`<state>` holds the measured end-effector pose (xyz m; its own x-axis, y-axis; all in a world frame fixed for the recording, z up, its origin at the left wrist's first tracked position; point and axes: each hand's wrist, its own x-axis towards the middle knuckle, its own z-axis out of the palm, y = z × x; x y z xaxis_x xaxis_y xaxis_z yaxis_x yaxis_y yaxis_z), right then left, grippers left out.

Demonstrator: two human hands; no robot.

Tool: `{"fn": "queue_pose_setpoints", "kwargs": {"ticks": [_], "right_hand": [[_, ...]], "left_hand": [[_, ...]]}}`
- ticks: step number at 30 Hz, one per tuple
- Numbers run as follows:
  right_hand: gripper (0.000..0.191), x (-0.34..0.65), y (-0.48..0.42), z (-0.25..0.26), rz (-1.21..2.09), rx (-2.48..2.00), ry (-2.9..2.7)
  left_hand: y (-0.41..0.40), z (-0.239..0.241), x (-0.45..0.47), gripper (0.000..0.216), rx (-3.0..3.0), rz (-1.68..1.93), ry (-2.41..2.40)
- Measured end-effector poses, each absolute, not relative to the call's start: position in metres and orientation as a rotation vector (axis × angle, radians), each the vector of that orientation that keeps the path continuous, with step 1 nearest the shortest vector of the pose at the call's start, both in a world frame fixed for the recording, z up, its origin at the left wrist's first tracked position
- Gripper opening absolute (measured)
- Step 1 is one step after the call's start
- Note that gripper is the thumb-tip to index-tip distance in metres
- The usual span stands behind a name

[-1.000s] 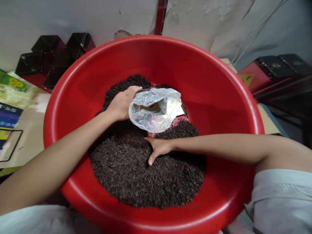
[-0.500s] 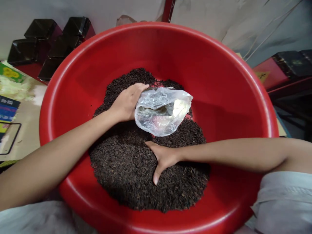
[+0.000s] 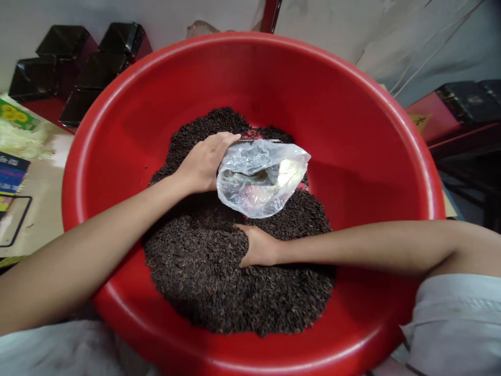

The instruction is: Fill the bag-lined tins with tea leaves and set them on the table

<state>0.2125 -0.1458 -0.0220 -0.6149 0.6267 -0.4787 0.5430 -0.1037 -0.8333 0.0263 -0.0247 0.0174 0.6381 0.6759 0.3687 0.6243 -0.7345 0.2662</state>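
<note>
Loose dark tea leaves (image 3: 219, 284) lie heaped in a big red plastic tub (image 3: 364, 125). My left hand (image 3: 205, 163) grips the left side of a container lined with a clear plastic bag (image 3: 263, 180), held above the leaves. The bag's mouth gapes towards me, and a thin dark rim shows behind it; the container's body is mostly hidden. Just below the bag, my right hand (image 3: 261, 246) is sunk into the heap, thumb and forefinger curved around leaves. Its fingertips are buried.
Several black-topped red boxes (image 3: 64, 42) stand beyond the tub at the left. Another such box (image 3: 462, 107) is at the right. A printed packet (image 3: 13, 172) lies on a beige surface (image 3: 43, 214) by the tub's left rim.
My right hand has dug deeper into the leaves; its thumb, spread on top before, is now largely buried. My left hand and the bag have hardly moved.
</note>
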Motion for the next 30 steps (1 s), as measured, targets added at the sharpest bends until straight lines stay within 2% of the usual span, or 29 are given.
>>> {"fn": "queue_pose_setpoints", "kwargs": {"ticks": [5,7,11,16,19,23,27,30], "right_hand": [[0.068,0.21,-0.142,-0.017,1.941,-1.534,-1.845],[0.058,0.208,-0.14,-0.008,2.032,-1.562,-1.772],[0.032,0.203,-0.14,0.02,2.308,-1.399,-1.486],[0.024,0.204,-0.147,0.059,2.537,-1.367,-1.238],[0.02,0.209,-0.149,0.084,2.626,-1.196,-1.169],[0.018,0.219,-0.139,0.114,2.592,-0.888,-1.248],[0.031,0.224,-0.122,0.123,2.334,-1.062,-1.115],[0.03,0.223,-0.11,0.115,2.202,-1.153,-0.989]], "left_hand": [[-0.023,0.02,0.025,0.069,2.731,0.708,1.064],[-0.024,0.02,0.024,0.067,2.723,0.724,1.071],[-0.025,0.019,0.024,0.067,2.7,0.711,1.118],[-0.026,0.019,0.024,0.069,2.699,0.713,1.108],[-0.026,0.019,0.024,0.068,2.705,0.703,1.104],[-0.026,0.021,0.024,0.069,2.734,0.681,1.089],[-0.027,0.023,0.024,0.066,2.772,0.671,1.073],[-0.028,0.023,0.025,0.065,2.753,0.682,1.082]]}}
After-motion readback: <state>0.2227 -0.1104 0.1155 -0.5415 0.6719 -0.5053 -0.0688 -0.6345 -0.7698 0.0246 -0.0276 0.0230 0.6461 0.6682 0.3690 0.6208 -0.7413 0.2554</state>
